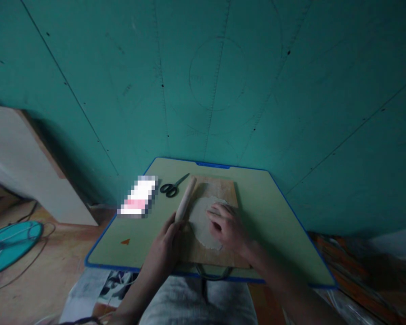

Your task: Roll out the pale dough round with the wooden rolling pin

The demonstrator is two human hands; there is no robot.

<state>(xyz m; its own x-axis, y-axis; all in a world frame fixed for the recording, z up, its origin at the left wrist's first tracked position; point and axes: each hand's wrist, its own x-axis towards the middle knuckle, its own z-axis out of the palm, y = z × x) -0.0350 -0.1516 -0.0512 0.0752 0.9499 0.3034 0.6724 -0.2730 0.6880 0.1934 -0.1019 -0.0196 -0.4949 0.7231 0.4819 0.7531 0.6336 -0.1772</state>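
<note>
A thin, rolled-out sheet of dough (199,221) with a ragged edge lies on a wooden cutting board (230,189). My left hand (169,237) is closed around the near end of a wooden rolling pin (186,198), which slants along the board's left side, beside the dough. Over the right part of the dough is my right hand (225,225), its fingers bent and touching the sheet near its upper right edge. Whether those fingers pinch the dough cannot be made out.
Black-handled scissors (171,188) lie left of the board, on a pale green table (267,216) with a blue rim. A blurred-out phone-like rectangle (140,196) is at the table's left edge. Behind stands a green wall (196,90); a white panel (37,167) leans at left.
</note>
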